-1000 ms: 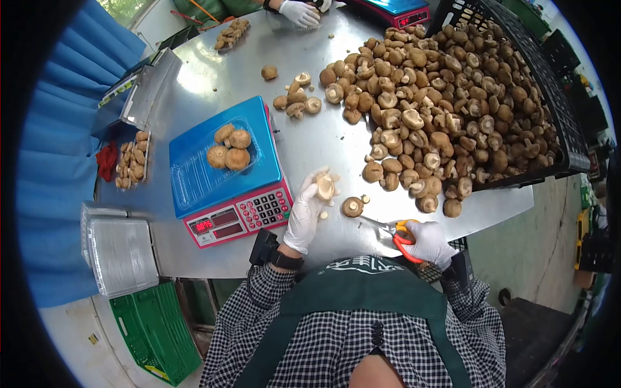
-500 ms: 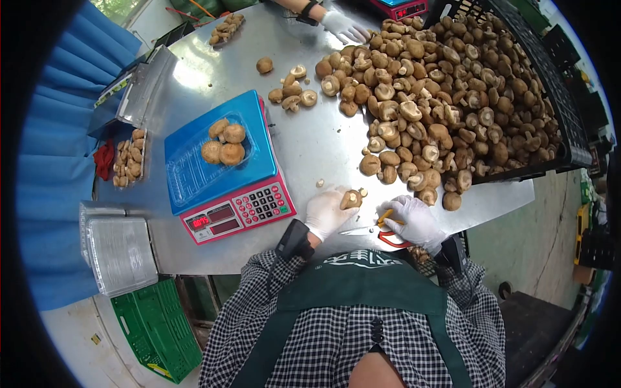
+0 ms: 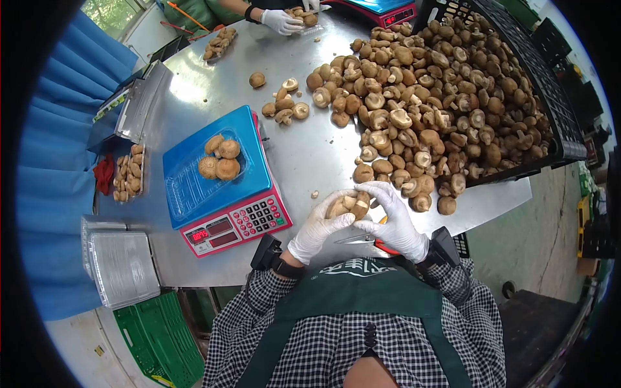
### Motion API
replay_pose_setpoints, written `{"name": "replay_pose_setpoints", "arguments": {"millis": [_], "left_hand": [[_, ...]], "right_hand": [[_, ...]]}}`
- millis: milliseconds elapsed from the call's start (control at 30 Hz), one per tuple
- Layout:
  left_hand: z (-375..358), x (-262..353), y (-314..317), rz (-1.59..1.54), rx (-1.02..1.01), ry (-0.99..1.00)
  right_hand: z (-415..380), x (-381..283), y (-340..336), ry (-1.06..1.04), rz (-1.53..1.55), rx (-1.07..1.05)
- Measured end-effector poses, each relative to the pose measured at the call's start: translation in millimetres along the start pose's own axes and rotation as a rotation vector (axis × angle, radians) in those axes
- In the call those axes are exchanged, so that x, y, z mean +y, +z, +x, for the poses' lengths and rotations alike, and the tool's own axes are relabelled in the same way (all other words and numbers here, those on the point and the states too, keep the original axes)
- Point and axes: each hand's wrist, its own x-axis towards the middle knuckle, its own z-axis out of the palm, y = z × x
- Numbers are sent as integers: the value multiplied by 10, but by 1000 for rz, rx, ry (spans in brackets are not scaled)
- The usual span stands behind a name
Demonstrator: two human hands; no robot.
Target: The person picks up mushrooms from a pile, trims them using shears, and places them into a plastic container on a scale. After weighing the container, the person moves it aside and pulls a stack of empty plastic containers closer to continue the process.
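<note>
My left hand (image 3: pixel 317 231), in a white glove, is closed around shiitake mushrooms (image 3: pixel 337 207) above the table's near side. My right hand (image 3: pixel 400 225), also gloved, curls in from the right, its fingertips against a mushroom (image 3: pixel 360 207) beside the left thumb. Scissors (image 3: pixel 386 247) with orange-red handles hang under the right palm, blades pointing left; the fingers partly cover them. Left of my hands is a blue-topped scale (image 3: pixel 259 161) reading about 0.075. On it, a clear plastic tray (image 3: pixel 184 184) holds several mushrooms (image 3: pixel 223 157).
A large mushroom heap (image 3: pixel 446 110) spills from a black crate (image 3: pixel 569 152) on the right. Loose mushrooms (image 3: pixel 284 107) lie mid-table. Filled trays (image 3: pixel 129 173) and stacked empty trays (image 3: pixel 124 265) are at left. Across the table, a co-worker's gloved hand (image 3: pixel 283 22) touches mushrooms near another scale (image 3: pixel 396 16).
My right hand has moved up and left to meet my left hand at the mushrooms, carrying the scissors along. The co-worker's hand has shifted left, and their other hand has come into view.
</note>
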Motion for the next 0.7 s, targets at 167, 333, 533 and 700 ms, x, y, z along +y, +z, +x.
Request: {"name": "replay_pose_setpoints", "arguments": {"millis": [167, 333, 533, 700], "left_hand": [[17, -7, 49, -4, -11, -96], [72, -25, 156, 192, 39, -94], [153, -191, 216, 163, -13, -317], [364, -578, -175, 592, 181, -124]], "right_hand": [[-89, 34, -54, -44, -123, 31], [-148, -48, -106, -52, -308, 58], [-418, 1, -382, 141, -430, -164], [-1043, 109, -998, 430, -678, -446]]}}
